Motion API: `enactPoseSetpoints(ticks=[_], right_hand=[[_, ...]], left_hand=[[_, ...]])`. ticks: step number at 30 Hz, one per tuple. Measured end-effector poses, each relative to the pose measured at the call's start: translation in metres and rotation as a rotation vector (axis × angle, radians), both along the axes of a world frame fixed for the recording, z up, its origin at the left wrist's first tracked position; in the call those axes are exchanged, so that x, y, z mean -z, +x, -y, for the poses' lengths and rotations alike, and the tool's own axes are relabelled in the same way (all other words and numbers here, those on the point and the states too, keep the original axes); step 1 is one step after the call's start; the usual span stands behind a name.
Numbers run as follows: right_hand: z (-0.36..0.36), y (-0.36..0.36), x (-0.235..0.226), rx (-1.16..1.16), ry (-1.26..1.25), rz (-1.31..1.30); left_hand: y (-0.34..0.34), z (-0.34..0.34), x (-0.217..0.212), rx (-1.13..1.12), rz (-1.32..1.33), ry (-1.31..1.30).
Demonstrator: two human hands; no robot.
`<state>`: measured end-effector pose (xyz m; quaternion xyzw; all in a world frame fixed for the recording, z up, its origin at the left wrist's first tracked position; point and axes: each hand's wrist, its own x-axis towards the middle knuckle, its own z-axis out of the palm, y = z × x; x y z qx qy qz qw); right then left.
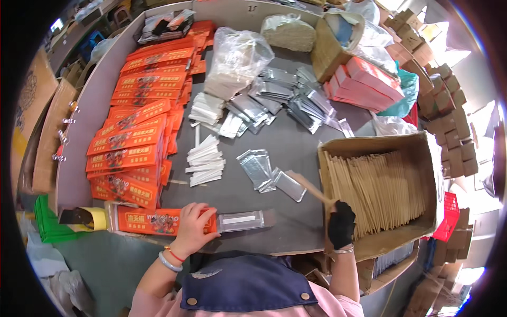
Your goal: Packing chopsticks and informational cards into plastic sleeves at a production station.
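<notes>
My left hand (194,227) lies over the right end of an orange printed packet (148,220) at the table's front edge, fingers bent over it and thumb near the lower side. A clear sleeve with a white strip (241,220) extends right from under that hand. My right hand (342,226), in a black fingerless glove, grips a thin tan stick (311,188), blurred, pointing up and left. It is beside a cardboard box (380,141) packed with similar tan sticks (375,190). Silver flat packets (289,186) lie near the stick's tip.
Stacked orange packets (127,142) line the left side. White strips (205,164) and more silver packets (274,90) are spread mid-table. A clear plastic bag (235,61) stands behind them, with pink-edged stacks (364,84) at back right. A yellow roll (94,218) sits at front left.
</notes>
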<state>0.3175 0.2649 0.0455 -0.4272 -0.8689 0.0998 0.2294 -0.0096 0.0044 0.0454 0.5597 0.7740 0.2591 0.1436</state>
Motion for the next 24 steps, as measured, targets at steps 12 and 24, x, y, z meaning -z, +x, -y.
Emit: enactPoseSetpoints(ticks=[12, 24], right_hand=[[0.080, -0.138, 0.042, -0.822, -0.368, -0.112], [0.101, -0.131, 0.068, -0.424, -0.582, -0.189]], left_hand=[[0.024, -0.023, 0.016, 0.123, -0.040, 0.012], [0.017, -0.029, 0.023, 0.097, -0.060, -0.027]])
